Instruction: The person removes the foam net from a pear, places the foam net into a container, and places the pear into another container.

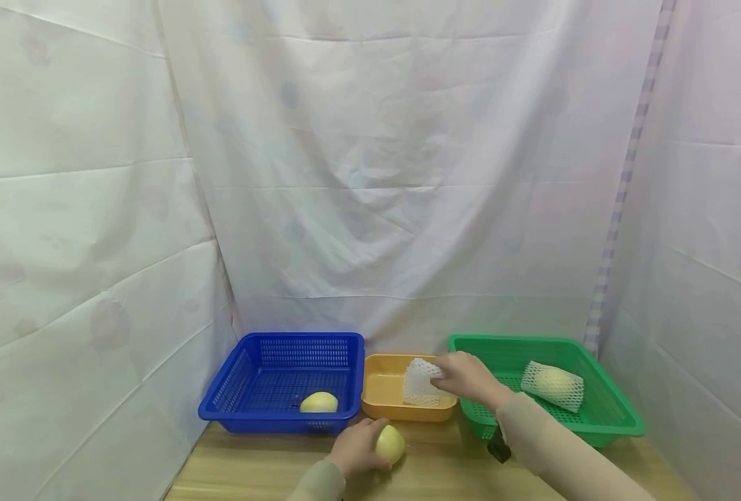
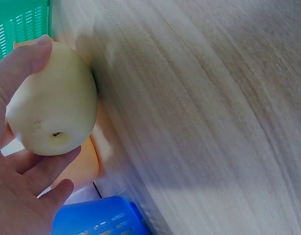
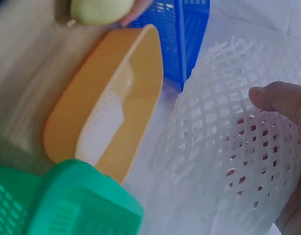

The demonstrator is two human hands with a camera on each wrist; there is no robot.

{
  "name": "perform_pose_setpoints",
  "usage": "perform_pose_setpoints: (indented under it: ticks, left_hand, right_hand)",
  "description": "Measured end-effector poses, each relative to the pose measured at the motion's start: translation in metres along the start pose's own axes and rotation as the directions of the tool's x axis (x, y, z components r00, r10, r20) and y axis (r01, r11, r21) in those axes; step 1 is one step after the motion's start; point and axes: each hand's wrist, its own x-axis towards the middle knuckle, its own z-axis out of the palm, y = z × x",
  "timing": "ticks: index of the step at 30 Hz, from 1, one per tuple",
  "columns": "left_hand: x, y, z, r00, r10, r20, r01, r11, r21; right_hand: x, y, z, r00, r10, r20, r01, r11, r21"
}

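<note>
My left hand [image 1: 360,447] grips a pale yellow pear [image 1: 390,445] close over the wooden table, in front of the orange tray [image 1: 408,416]. In the left wrist view the pear [image 2: 60,93] shows its dimpled end, with the thumb on one side and fingers on the other. My right hand [image 1: 470,376] pinches a white foam net sleeve [image 1: 419,381] above the tray. Seen from the right wrist, this net [image 3: 214,127] hangs spread with the thumb on its outside. More white foam netting [image 3: 102,129] lies inside the tray.
On the left stands a blue basket [image 1: 220,416] with one bare pear [image 1: 319,402] in it. A green basket [image 1: 623,410] on the right holds a pear in a foam net [image 1: 553,385]. White cloth [image 1: 395,174] hangs behind and at both sides.
</note>
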Motion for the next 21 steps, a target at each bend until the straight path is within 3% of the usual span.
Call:
perform_pose_setpoints:
  ticks: [10, 21]
  left_hand:
    - [-0.004, 0.0, 0.001, 1.0, -0.002, -0.014, 0.002, 1.0, 0.019]
    - [-0.002, 0.005, -0.001, 1.0, -0.006, -0.008, 0.007, 0.999, 0.054]
  right_hand:
    - [0.023, 0.011, 0.001, 0.999, 0.038, -0.007, -0.037, 0.998, 0.058]
    - [0.036, 0.023, 0.031, 0.99, 0.133, 0.041, -0.138, 0.976, 0.171]
